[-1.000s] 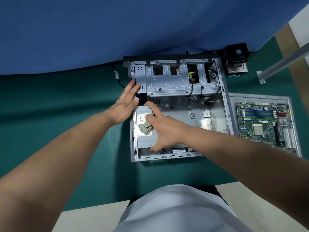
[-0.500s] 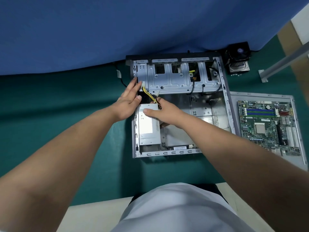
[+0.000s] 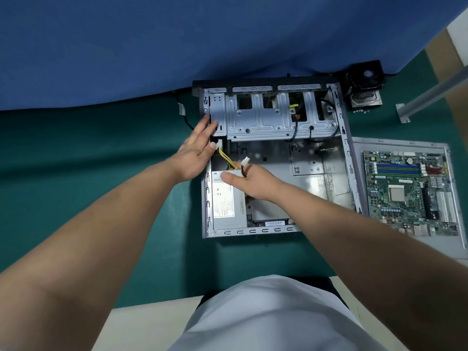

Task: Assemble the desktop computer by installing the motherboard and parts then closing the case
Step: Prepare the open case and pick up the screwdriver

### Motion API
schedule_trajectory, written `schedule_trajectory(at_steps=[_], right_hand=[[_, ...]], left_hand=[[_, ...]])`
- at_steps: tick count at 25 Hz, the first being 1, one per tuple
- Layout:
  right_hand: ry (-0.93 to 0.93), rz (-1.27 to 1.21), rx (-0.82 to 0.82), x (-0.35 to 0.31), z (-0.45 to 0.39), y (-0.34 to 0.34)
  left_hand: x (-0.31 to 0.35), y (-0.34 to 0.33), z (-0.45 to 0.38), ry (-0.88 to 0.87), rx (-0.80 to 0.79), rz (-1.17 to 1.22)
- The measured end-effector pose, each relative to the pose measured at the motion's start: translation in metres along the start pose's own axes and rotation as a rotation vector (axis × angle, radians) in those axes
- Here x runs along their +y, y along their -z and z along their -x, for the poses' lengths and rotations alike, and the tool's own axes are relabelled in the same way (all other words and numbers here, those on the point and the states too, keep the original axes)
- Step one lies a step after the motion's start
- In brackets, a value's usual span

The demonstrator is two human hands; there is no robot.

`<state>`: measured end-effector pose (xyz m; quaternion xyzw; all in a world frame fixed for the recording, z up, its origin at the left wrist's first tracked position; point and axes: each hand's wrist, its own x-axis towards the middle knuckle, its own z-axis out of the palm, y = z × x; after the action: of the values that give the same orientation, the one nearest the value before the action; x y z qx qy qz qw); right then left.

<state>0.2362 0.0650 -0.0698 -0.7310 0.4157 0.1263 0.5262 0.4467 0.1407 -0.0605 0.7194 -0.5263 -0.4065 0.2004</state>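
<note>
Nearest: white garment [image 3: 266, 315] at bottom of view, both bare forearms reaching out over the green desk [image 3: 88, 173].

Open computer case [image 3: 350, 158] lies flat on the desk, under both hands. Power supply [image 3: 226, 203] sits in the case's near-left corner, label up.

Right hand [image 3: 255, 182] rests on the power supply's far end, thumb laid flat across its top edge; fingers curl round a black-and-yellow cable [image 3: 244, 171] whose white connector [image 3: 245, 162] sticks up just beyond the knuckles.

Left hand [image 3: 198, 150], just left of the right hand, fingers straight and together, lies flat against the case's left wall, fingertips at the drive cage [image 3: 266, 120]. It holds nothing. Yellow wires [image 3: 225, 157] run between the two hands.

Right of the right hand, well apart: motherboard [image 3: 407, 191] lying on a grey side panel [image 3: 400, 145] beside the case.

Beyond the hands: drive cage across the case's far end, black leads hanging from it. CPU cooler [image 3: 364, 84] past the case's far-right corner. Blue cloth [image 3: 177, 41] behind everything.
</note>
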Motion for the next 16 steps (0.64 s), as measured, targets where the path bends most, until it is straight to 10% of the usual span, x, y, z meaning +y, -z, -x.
schedule_trajectory(at_steps=[16], right_hand=[[-0.061,-0.180,-0.052,-0.002,0.021,-0.005]], left_hand=[[0.003,-0.004,0.000,0.044,0.027,-0.169]])
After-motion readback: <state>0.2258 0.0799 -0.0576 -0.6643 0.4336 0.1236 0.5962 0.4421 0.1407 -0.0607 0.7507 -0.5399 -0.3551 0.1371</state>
